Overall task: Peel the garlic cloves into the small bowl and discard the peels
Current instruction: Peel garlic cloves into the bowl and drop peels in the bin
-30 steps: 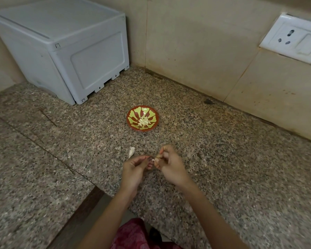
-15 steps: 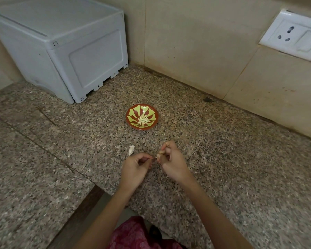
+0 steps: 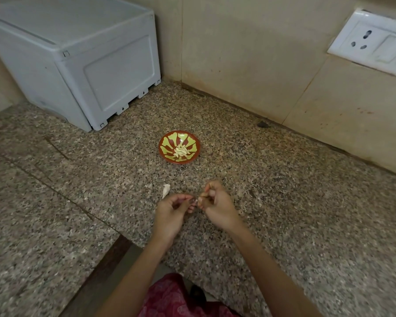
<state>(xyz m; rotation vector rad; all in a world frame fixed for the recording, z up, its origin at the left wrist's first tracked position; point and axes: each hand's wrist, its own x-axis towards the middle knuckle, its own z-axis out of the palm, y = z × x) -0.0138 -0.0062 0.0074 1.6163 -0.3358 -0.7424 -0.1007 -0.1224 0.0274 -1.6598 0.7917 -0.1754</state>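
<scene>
A small red bowl [image 3: 167,154] with a green pattern sits on the granite counter and holds several peeled garlic cloves [image 3: 181,151]. In front of it my two hands meet fingertip to fingertip. My right hand [image 3: 217,205] pinches a small garlic clove [image 3: 201,199], mostly hidden by the fingers. My left hand [image 3: 170,212] pinches at the clove's near end with thumb and forefinger. One unpeeled clove [image 3: 165,190] lies on the counter just left of my left hand.
A grey plastic box [image 3: 78,65] stands at the back left against the wall. A white socket plate [image 3: 373,45] is on the tiled wall at the right. The counter edge and a lower ledge [image 3: 105,266] run by my left forearm.
Both hands stay together on the clove and have shifted slightly; the fingers work at it. The bowl and the loose clove have not moved.
</scene>
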